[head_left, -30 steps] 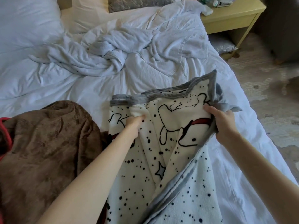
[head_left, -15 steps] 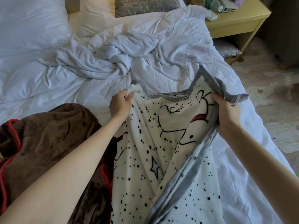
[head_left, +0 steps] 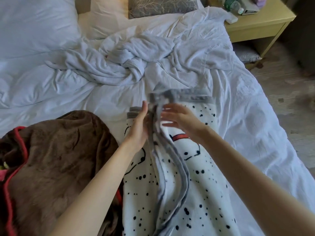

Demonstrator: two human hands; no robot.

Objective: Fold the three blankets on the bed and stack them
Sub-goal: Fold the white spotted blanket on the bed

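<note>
We are holding our left hand [head_left: 139, 127] flat, fingers straight, palm turned toward the bunched grey border [head_left: 184, 169] of the spotted blanket [head_left: 204, 193], which is rising between our two hands. Our right hand [head_left: 181, 120] is hovering on the border's other side, fingers spread and gripping nothing; blur is hiding whether it is touching. The spotted blanket is lying beneath both hands. The brown blanket [head_left: 56, 167] is lying left of our left hand, the crumpled pale blanket [head_left: 119, 65] beyond both hands.
</note>
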